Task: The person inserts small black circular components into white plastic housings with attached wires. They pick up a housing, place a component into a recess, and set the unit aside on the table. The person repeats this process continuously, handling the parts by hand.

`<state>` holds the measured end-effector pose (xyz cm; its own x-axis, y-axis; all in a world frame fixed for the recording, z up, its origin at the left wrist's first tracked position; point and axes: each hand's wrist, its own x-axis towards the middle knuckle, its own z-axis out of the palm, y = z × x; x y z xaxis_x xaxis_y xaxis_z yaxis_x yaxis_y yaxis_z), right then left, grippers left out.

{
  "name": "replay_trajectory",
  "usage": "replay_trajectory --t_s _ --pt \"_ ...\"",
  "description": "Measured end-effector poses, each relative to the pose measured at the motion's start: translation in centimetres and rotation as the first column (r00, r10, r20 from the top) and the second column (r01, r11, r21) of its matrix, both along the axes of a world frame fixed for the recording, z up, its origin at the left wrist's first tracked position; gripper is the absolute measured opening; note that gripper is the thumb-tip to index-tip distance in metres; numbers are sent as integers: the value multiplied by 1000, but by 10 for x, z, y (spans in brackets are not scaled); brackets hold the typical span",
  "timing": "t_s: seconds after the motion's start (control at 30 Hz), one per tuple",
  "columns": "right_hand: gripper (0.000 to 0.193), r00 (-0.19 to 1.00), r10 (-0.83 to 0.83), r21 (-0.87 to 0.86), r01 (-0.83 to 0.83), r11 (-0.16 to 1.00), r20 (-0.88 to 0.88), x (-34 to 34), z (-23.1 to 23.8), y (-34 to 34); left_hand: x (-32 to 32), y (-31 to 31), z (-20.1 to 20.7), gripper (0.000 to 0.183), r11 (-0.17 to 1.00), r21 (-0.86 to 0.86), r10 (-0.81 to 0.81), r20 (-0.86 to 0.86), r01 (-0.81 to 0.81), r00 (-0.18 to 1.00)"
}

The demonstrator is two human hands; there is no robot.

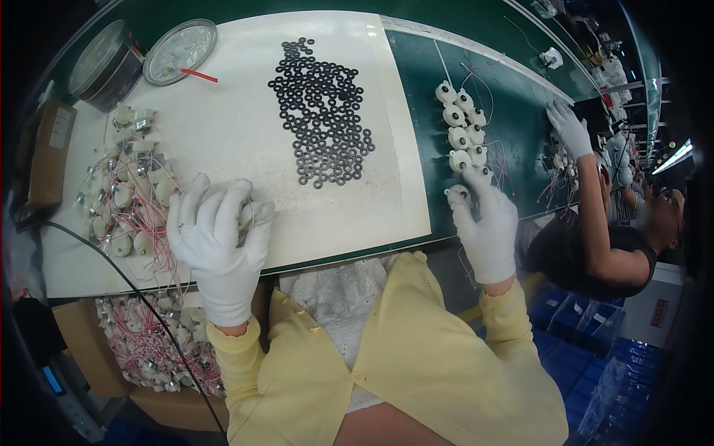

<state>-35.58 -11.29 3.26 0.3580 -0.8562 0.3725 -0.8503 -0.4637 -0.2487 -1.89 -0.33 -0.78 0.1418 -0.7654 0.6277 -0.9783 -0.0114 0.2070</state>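
My left hand (219, 234), in a white glove, curls over the white board beside a pile of small cream motors (123, 195) with red and white wires. Between its thumb and fingers is a small motor (245, 216), mostly hidden by the glove. My gloved right hand (488, 232) pinches another cream motor (459, 195) with a dark centre between thumb and forefinger. This one sits at the near end of a double row of like motors (457, 137), each with a black centre, on the green surface. Many black rings (320, 111) lie spread on the board between my hands.
A clear tub (108, 67) and a round lid (181, 52) with a red stick (198, 75) stand far left. Below the table edge, a carton (167, 405) holds more wired motors. At right, a co-worker's gloved hand (570, 130) is by other motors. A black cable (134, 286) crosses lower left.
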Motion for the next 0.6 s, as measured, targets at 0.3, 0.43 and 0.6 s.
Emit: replay_trajectory --t_s 0.3,0.43,0.6 --pt "42 979 -104 -269 54 961 -174 -16 -18 4 -1 3 4 36 998 -37 41 -67 -44 997" --pt "39 987 -127 -284 93 954 -101 -17 -21 -7 -7 8 16 40 998 -67 8 -79 -14 997" --pt "71 932 318 -89 -307 948 174 42 21 16 -26 8 42 43 981 -128 -169 -159 149 973"
